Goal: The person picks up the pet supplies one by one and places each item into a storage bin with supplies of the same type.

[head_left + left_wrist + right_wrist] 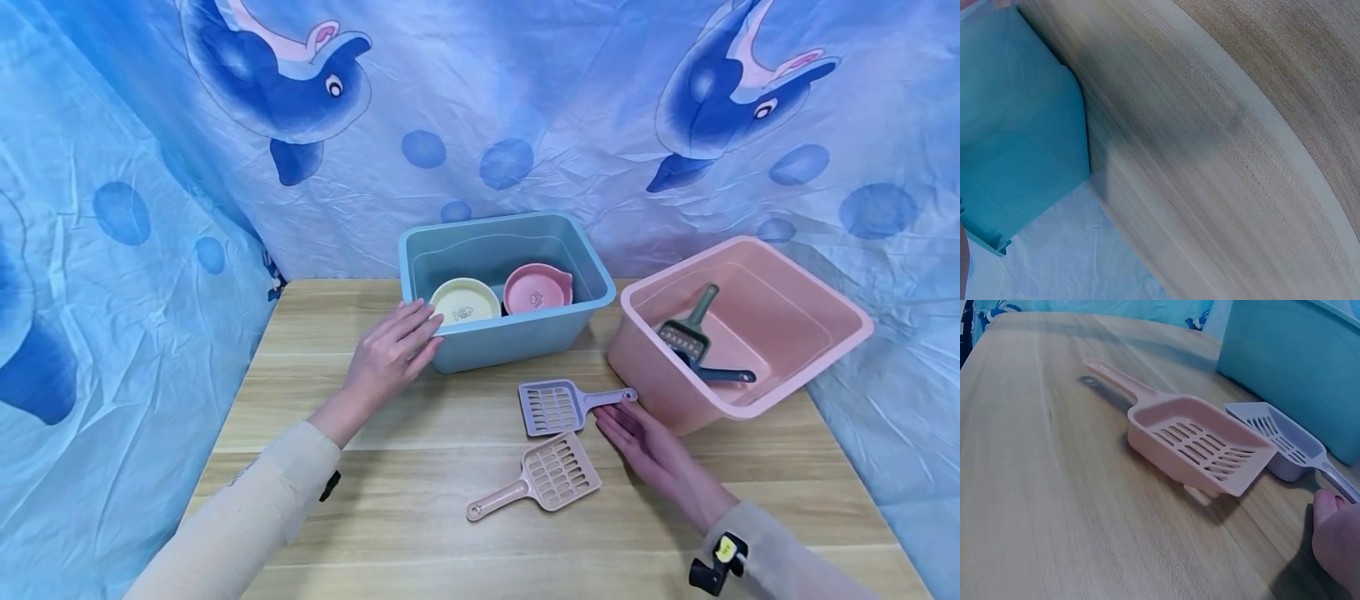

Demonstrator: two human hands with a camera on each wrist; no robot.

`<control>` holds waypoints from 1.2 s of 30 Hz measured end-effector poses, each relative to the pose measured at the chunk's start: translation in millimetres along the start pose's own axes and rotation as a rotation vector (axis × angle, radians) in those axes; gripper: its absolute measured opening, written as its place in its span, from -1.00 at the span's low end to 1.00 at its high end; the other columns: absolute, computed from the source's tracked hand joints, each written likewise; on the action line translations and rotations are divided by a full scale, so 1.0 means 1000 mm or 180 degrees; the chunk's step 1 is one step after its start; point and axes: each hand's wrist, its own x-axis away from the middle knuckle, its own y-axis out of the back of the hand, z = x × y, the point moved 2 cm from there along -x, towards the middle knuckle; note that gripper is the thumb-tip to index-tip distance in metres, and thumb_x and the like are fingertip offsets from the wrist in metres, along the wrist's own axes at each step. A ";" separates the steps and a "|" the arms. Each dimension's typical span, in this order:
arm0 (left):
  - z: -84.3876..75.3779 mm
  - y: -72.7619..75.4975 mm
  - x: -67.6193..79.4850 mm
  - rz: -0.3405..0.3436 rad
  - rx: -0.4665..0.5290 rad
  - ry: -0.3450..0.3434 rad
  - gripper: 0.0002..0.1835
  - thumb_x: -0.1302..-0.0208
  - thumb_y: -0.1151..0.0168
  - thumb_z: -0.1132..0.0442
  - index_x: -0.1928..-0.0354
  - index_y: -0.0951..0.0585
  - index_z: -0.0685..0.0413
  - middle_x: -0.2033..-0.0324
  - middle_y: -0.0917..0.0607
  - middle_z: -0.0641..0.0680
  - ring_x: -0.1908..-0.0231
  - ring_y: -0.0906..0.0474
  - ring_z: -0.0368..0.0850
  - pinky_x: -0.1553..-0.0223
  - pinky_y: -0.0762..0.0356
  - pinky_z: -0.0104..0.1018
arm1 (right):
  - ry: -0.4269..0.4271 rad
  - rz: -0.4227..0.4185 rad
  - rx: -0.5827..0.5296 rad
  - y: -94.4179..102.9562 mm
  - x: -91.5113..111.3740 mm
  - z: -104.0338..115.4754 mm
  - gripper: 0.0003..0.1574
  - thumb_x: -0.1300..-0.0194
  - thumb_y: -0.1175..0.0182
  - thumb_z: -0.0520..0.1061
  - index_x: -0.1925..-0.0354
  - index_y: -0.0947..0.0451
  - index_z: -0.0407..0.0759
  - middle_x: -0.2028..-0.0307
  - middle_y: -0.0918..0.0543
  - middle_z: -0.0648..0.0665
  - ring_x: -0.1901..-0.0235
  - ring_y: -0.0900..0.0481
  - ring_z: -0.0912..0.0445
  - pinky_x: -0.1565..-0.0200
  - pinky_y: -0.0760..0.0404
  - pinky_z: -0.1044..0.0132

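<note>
My left hand (393,346) rests its straight fingers at the front left corner of the blue bin (517,342). Only a sliver of it shows at the edge of the left wrist view. By the pink bin, my right hand (645,442) lies low on the table, its fingers loosely extended beside the handle of a purple litter scoop (592,400). No grip on that handle is visible. A pink litter scoop (1172,425) lies just in front of the purple one, its handle pointing left in the head view.
Inside the blue bin are a cream dish (465,293) and a pink dish (536,285). The pink bin (660,375) at the right holds a green scoop (701,308) and a dark blue handled one (726,375). A dolphin-print cloth (480,100) hangs behind the wooden table (405,533).
</note>
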 end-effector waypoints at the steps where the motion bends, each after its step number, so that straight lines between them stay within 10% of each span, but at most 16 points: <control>1: 0.000 0.000 0.000 0.0001 0.0002 0.0000 -0.52 -0.20 -0.58 0.31 -0.18 -0.76 0.22 -0.11 -0.78 0.28 -0.22 -0.70 0.25 -0.29 -0.62 0.23 | -0.0013 -0.0020 -0.0030 -0.001 -0.001 0.000 -0.77 -0.69 -0.03 -0.17 -0.20 -0.48 -0.14 -0.12 -0.66 -0.22 -0.28 -0.65 -0.02 -0.57 -0.30 0.14; 25: 0.000 -0.003 0.001 -0.0142 0.0001 -0.0091 -0.64 -0.40 -0.44 0.21 -0.16 -0.77 0.22 -0.06 -0.80 0.30 -0.17 -0.72 0.29 -0.26 -0.64 0.25 | 0.0921 -0.0469 0.0732 -0.044 -0.038 -0.006 -0.71 -0.64 -0.14 -0.24 0.33 -0.57 -0.11 0.24 -0.75 -0.05 0.13 -0.74 0.17 -0.15 -0.76 0.27; 36: 0.000 -0.001 0.002 -0.0178 0.0033 -0.0094 -0.66 -0.51 -0.36 0.15 -0.14 -0.78 0.23 -0.06 -0.80 0.29 -0.18 -0.72 0.28 -0.25 -0.64 0.25 | 0.1264 -0.0032 0.1239 -0.095 -0.006 -0.001 -0.84 -0.62 -0.18 -0.25 0.22 -0.57 -0.09 0.17 -0.75 -0.04 0.12 -0.77 0.15 -0.08 -0.79 0.26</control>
